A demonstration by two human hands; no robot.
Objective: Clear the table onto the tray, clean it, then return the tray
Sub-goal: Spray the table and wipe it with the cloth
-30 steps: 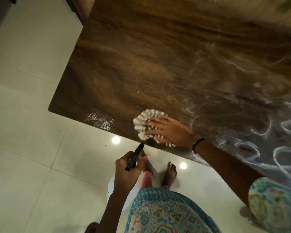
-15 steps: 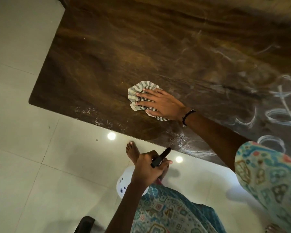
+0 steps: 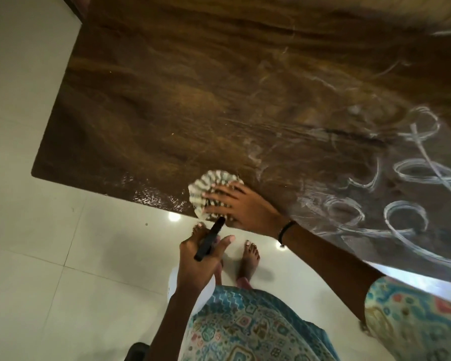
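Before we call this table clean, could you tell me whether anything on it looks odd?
Yes: white looping streaks cover the right part of the table, unwiped. The right hand presses the striped cloth at the near edge.

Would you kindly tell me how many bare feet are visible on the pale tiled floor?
2. One bare foot lies below the wooden table's near edge, partly hidden by the left hand; the other bare foot stands to its right, nearer the patterned garment.
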